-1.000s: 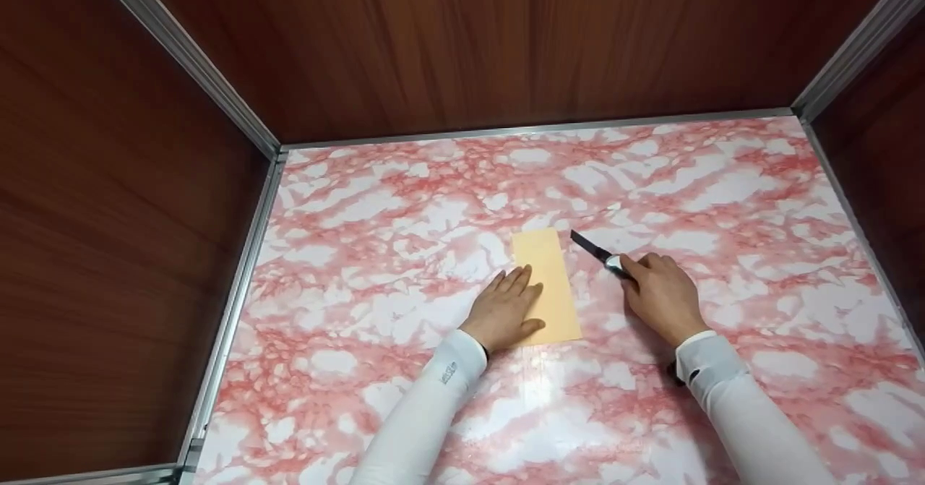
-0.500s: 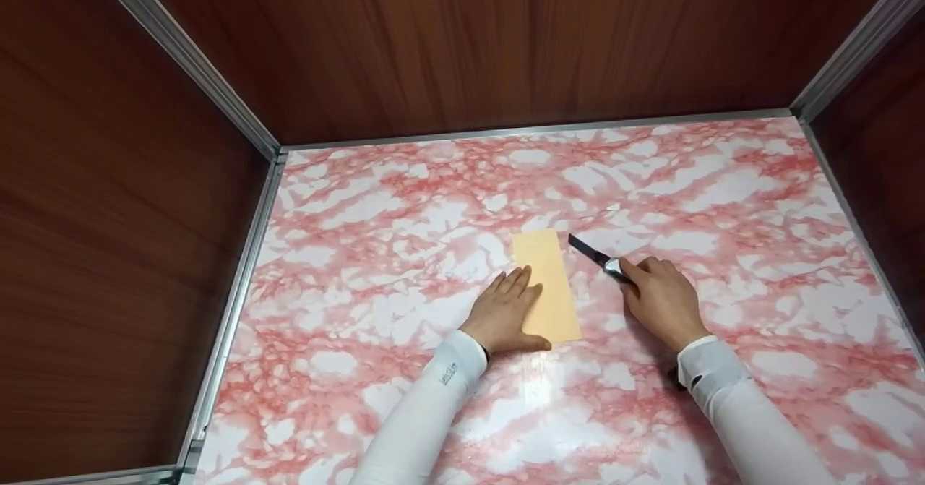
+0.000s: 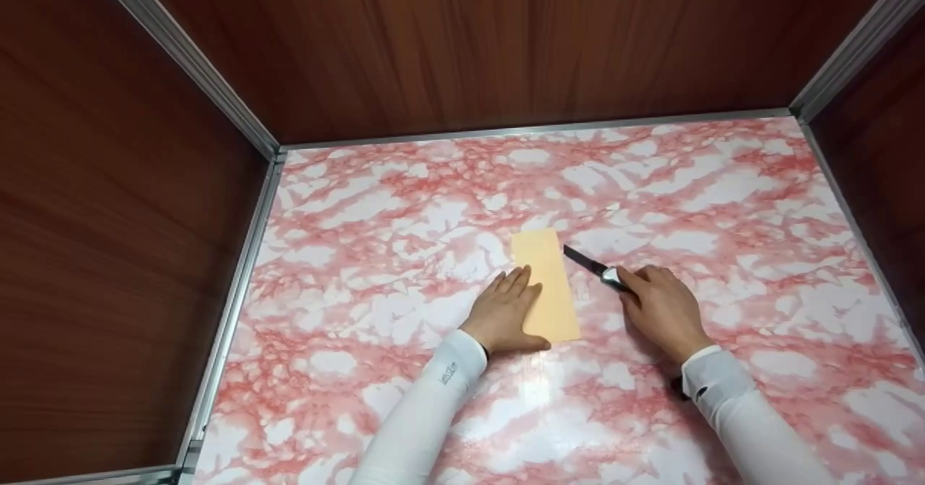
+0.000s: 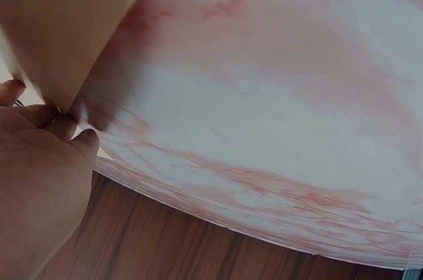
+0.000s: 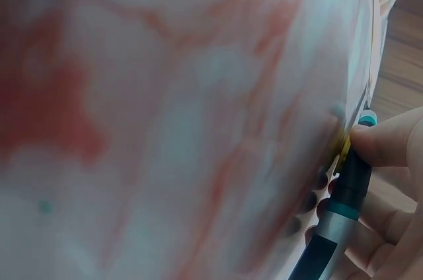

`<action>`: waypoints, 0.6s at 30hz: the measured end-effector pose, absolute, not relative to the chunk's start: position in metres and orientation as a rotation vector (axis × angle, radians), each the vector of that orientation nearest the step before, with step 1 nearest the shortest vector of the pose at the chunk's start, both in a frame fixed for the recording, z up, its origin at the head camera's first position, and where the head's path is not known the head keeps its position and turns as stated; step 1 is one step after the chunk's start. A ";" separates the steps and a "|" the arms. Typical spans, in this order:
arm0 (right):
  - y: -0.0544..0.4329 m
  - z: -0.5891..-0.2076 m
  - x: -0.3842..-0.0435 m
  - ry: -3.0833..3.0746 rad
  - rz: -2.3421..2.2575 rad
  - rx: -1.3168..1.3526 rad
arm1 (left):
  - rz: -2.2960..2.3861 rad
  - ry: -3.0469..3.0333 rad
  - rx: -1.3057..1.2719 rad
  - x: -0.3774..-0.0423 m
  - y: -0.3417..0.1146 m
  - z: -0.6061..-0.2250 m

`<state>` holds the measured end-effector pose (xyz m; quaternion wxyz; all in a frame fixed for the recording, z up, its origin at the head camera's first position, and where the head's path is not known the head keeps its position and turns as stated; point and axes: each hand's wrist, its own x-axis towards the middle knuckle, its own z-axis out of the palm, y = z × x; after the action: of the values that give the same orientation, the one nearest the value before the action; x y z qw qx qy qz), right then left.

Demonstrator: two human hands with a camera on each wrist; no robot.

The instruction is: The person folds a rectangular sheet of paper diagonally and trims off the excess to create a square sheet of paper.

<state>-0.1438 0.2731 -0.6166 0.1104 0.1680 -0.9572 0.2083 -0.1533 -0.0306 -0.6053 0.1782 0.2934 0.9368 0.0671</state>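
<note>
A narrow rectangle of yellow paper [image 3: 551, 290] lies flat on the table in the head view. My left hand [image 3: 504, 313] rests on its left side with fingers spread, the thumb along the near edge. In the left wrist view the paper [image 4: 66, 16] appears tan, right at the fingertips. To the right, my right hand [image 3: 661, 308] grips a utility knife [image 3: 584, 259], its dark blade out and pointing up-left. The blade's tip is right beside the paper's right edge. The right wrist view shows the knife's black, teal and silver handle [image 5: 340, 210] between thumb and fingers.
The table [image 3: 361, 239] has a red-and-white marbled top. Dark wood panels [image 3: 470, 44] with metal framing [image 3: 238, 268] enclose it at the back, left and right. White sleeves [image 3: 426, 413] cover both forearms.
The knife in my right hand has moved slightly left and toward me, its tip nearer the paper. My left thumb has spread down to the paper's near edge. The paper has hardly moved.
</note>
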 end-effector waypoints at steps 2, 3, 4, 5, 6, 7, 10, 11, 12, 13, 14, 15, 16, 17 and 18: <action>0.273 -0.617 -0.143 -2.805 0.613 0.500 | 0.199 2.645 0.825 -0.153 -0.031 -0.605; 0.273 -0.618 -0.143 -2.803 0.613 0.503 | 0.205 2.643 0.824 -0.153 -0.031 -0.605; 0.273 -0.618 -0.143 -2.801 0.609 0.507 | 0.209 2.644 0.825 -0.153 -0.031 -0.605; 0.273 -0.618 -0.144 -2.800 0.605 0.512 | 0.213 2.644 0.826 -0.153 -0.031 -0.605; 0.273 -0.618 -0.144 -2.798 0.602 0.516 | 0.218 2.645 0.826 -0.152 -0.032 -0.605; 0.273 -0.619 -0.144 -2.797 0.599 0.518 | 0.221 2.647 0.829 -0.153 -0.032 -0.605; 0.273 -0.619 -0.144 -2.794 0.595 0.519 | 0.226 2.650 0.834 -0.153 -0.032 -0.605; 0.273 -0.619 -0.144 -2.793 0.595 0.519 | 0.226 2.649 0.836 -0.153 -0.032 -0.605; 0.273 -0.619 -0.144 -2.791 0.595 0.518 | 0.225 2.650 0.837 -0.153 -0.032 -0.606; 0.274 -0.620 -0.144 -2.789 0.596 0.517 | 0.224 2.651 0.838 -0.153 -0.032 -0.606; 0.274 -0.620 -0.144 -2.787 0.597 0.517 | 0.225 2.650 0.837 -0.153 -0.031 -0.605; 0.274 -0.620 -0.145 -2.785 0.597 0.518 | 0.224 2.650 0.836 -0.153 -0.031 -0.605; 0.274 -0.620 -0.145 -2.783 0.597 0.518 | 0.221 2.650 0.835 -0.154 -0.031 -0.605; 0.275 -0.621 -0.145 -2.780 0.598 0.519 | 0.221 2.654 0.835 -0.154 -0.031 -0.605; 0.275 -0.621 -0.145 -2.778 0.599 0.520 | 0.220 2.657 0.835 -0.154 -0.031 -0.605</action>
<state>-0.1449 0.2749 -0.6212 0.1260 0.1784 -0.9540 0.2056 -0.1538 -0.0312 -0.6054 0.1728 0.2943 0.9367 0.0776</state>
